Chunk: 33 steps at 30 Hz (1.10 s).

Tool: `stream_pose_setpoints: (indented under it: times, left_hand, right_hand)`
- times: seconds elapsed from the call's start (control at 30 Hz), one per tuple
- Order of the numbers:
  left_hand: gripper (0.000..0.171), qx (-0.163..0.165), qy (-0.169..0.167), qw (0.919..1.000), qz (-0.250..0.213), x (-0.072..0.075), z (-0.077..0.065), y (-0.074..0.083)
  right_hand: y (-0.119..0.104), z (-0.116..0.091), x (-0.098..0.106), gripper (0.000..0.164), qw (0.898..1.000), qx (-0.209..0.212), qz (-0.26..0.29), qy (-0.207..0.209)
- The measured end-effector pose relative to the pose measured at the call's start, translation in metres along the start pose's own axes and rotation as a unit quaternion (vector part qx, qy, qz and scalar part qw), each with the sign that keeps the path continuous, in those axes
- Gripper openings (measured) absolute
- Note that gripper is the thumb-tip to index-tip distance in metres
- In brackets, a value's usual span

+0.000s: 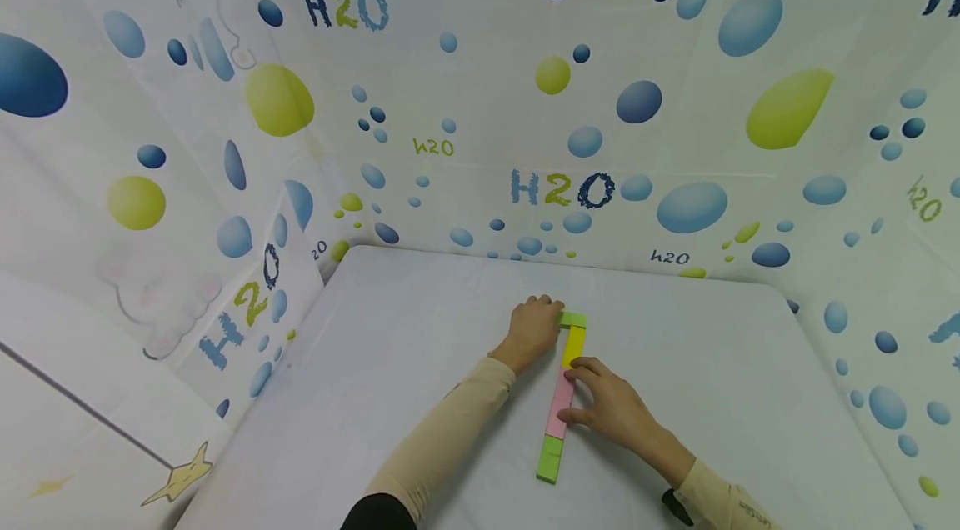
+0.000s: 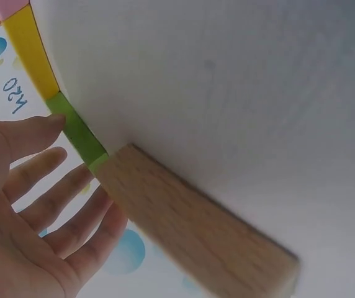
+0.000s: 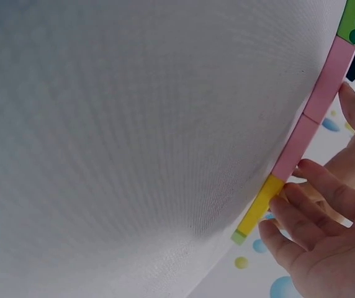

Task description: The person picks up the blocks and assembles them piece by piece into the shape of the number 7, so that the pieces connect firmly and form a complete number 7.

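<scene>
A narrow row of coloured wooden blocks lies on the table: a near green block (image 1: 550, 458), pink blocks (image 1: 560, 405), a yellow block (image 1: 573, 346) and a far green block (image 1: 575, 320) set crosswise. At the far end, my left hand (image 1: 536, 325) pinches the crosswise green block, with the thumb on one side and fingertips passing behind. In the left wrist view a plain wood block (image 2: 196, 230) adjoins that green block. My right hand (image 1: 611, 405) touches the row from the right, thumb at a pink block and relaxed fingers along the pink and yellow stretch.
The blocks rest on a white-covered table (image 1: 705, 363). A white curtain (image 1: 487, 88) printed with bubbles and H2O lettering rises behind the table's back edge and continues along the left and right sides.
</scene>
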<state>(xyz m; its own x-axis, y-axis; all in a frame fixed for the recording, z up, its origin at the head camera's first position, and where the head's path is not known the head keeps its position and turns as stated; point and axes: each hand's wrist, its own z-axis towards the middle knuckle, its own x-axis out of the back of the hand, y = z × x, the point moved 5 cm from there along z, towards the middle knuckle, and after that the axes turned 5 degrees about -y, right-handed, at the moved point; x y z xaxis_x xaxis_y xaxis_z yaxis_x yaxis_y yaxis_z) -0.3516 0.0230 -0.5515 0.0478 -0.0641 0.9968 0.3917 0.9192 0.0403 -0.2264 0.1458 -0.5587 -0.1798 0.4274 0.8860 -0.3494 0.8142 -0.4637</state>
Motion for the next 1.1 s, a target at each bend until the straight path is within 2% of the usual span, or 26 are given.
stream_pose_setpoints:
  times: [0.33, 0.47, 0.83, 1.1]
  left_hand:
    - [0.037, 0.034, -0.005, 0.9994, -0.009, 0.007, -0.001, -0.017]
    - [0.038, 0.033, -0.006, 0.9993, -0.017, 0.011, -0.005, -0.024]
    - [0.039, 0.063, -0.034, 0.9948, -0.073, 0.016, -0.026, -0.051]
    - [0.049, 0.077, -0.052, 0.9926, -0.079, 0.027, -0.045, -0.053]
  right_hand:
    - [0.002, 0.0, 0.0, 0.069, 1.0, -0.004, -0.007, -0.002]
    - [0.002, 0.001, 0.001, 0.07, 1.0, -0.003, -0.002, -0.003]
    - [0.0, 0.001, -0.002, 0.07, 1.0, -0.003, 0.005, -0.008]
    - [0.0, 0.0, -0.002, 0.071, 1.0, -0.006, 0.005, -0.007]
